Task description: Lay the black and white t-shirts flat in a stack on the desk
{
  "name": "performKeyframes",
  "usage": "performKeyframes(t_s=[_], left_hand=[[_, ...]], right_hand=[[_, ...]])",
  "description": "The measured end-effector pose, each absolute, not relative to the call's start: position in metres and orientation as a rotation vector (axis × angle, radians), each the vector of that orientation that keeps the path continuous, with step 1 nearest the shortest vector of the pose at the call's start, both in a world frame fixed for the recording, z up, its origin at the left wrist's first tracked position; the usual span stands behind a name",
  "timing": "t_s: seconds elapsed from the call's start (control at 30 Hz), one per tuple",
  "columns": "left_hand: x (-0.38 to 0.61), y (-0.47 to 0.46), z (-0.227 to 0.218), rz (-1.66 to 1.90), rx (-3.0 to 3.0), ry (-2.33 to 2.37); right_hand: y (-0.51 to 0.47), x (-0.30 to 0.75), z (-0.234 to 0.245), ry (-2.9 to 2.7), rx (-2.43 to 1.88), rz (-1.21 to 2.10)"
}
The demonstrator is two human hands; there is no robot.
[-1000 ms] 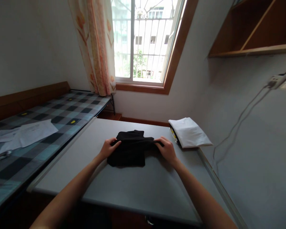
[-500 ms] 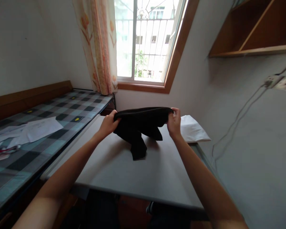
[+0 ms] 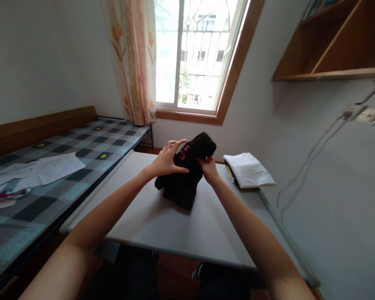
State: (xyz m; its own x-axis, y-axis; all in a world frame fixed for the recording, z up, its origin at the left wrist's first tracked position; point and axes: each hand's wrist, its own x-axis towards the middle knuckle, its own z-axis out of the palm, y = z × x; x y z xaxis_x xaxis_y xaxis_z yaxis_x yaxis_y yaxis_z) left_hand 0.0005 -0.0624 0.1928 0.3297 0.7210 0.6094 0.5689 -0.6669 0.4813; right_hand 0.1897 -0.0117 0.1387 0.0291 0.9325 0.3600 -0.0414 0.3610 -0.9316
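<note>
A black garment point(image 3: 187, 171) with pink lettering is bunched up above the middle of the white table point(image 3: 137, 221). Its lower part hangs down to the tabletop; folded as it is, I cannot tell which kind of garment it is. My right hand point(image 3: 208, 167) grips its right side, thumb and fingers closed on the cloth. At the left side is my left hand point(image 3: 167, 160), thumb and fingers spread wide around the cloth beside the lettering, not closed on it.
A white packet point(image 3: 250, 170) lies at the table's far right, against the wall. On the left stands a bed point(image 3: 112, 137) with a checked cover, papers point(image 3: 61, 166) and a red-handled item point(image 3: 6, 196). A wooden shelf point(image 3: 331, 75) hangs upper right, near cables point(image 3: 309, 158).
The garment was stretched sideways between both hands. Now it is gathered and turned, with pink lettering showing. My hands have come closer together, and the left has loosened its grip.
</note>
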Motion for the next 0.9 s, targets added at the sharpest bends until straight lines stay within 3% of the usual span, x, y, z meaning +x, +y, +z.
performKeyframes(t_s=[0.2, 0.5, 0.6, 0.77, 0.9], left_hand=[[-0.021, -0.058, 0.144, 1.099, 2.168, 1.372], [-0.125, -0.038, 0.227, 1.533, 2.038, 2.385], [-0.144, -0.027, 0.213, 1.159, 2.238, 2.444], [-0.159, -0.016, 0.142, -0.015, 2.307, 2.016], [-0.161, -0.014, 0.100, 0.077, 2.437, 2.081]], right_hand=[[-0.041, 0.193, 0.143, -1.539, -0.816, 1.289], [-0.018, 0.281, 0.111, -1.779, -1.172, 0.942], [-0.002, 0.302, 0.108, -1.837, -1.272, 0.691], [0.020, 0.343, 0.107, -1.818, -1.670, 0.228], [0.026, 0.387, 0.101, -1.699, -2.051, -0.139]])
